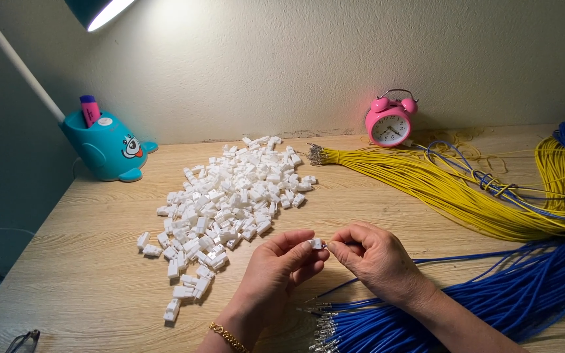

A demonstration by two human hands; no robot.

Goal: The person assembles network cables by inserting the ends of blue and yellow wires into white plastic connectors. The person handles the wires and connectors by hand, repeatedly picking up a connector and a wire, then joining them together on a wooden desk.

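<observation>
- Nearest you, at the bottom edge, the metal-tipped ends of the blue wires (492, 301) fan out on the desk (86, 274), just under your right wrist.
- Your left hand (276, 271) is closed in a pinch on a small white connector (316, 244), held above the desk between both hands; a gold bracelet (229, 337) sits on that wrist.
- Your right hand (374, 258) is closed too, fingertips pinching the end of one blue wire right at the connector.
- A loose heap of white connectors (223, 209) lies just left of your hands, spreading toward the wall.
- A bundle of yellow wires (439, 186) runs across the desk behind your right hand, tips pointing at the heap; it crosses the blue ones at the far right.
- A pink alarm clock (390, 121) stands against the wall beyond the yellow wires.
- A teal lamp base (106, 150) with a cartoon face holds a pink marker (89, 110), far left.
- Glasses (24, 341) peek in at the bottom left corner.
</observation>
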